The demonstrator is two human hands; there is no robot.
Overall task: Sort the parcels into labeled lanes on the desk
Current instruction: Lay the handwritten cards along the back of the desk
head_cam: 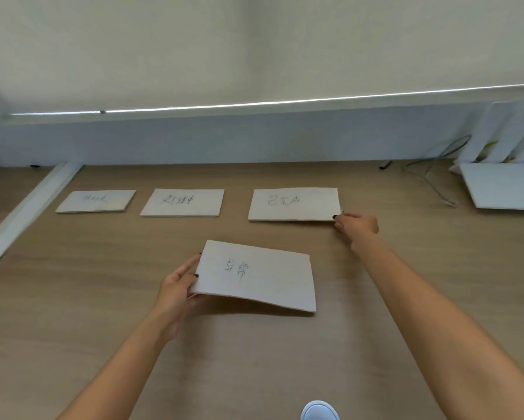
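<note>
Three white handwritten label cards lie in a row on the wooden desk (pixel 72 283): a left card (pixel 96 201), a middle card (pixel 182 202) and a right card (pixel 294 204). My right hand (pixel 356 224) pinches the near right corner of the right card. My left hand (pixel 177 291) grips the left edge of a fourth white card (pixel 263 277) with handwriting, holding it lifted and tilted just above the desk, in front of the row.
A white slotted rack with flat white pieces (pixel 506 165) stands at the far right, a grey cable (pixel 433 177) beside it. A white strip (pixel 27 207) runs diagonally at the left. A round white-blue object (pixel 319 411) sits at the near edge.
</note>
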